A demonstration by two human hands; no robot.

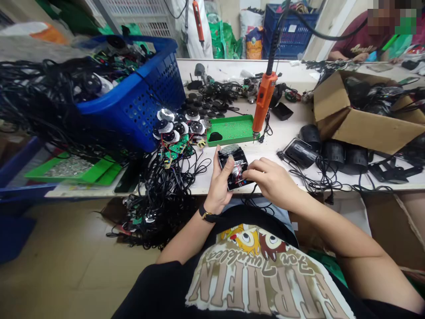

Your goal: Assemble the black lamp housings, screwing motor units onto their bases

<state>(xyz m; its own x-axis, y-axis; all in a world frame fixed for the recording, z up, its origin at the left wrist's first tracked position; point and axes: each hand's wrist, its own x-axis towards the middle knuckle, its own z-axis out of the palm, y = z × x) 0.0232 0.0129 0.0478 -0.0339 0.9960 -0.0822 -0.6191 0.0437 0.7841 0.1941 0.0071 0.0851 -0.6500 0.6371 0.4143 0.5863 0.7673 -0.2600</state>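
The black rectangular housing sits just above the front edge of the surface, held in the air with a round, shiny piece at its far end and red wires showing in its middle. The left hand grips it along the near-left side, with the thumb pointing up past its edge. The right hand comes in from 3 o'clock, its fingertips touching the middle of the housing without a clenched fist. Whether they pinch a wire or a small part, I cannot tell.

This hold looks sound for close work: the left hand steadies the housing, leaving the right fingers free. Keeping those loose red wires away from the left thumb would help.

At 12 o'clock lies a green perforated tray, with an orange electric screwdriver hanging at 1 o'clock, its tip just beside the tray. Green circuit boards and a heap of black cables lie at 10 and 9 o'clock. Black cylindrical housings stand at 3 o'clock.

The fingers hide much of the housing's inside, and the wires' ends cannot be made out.
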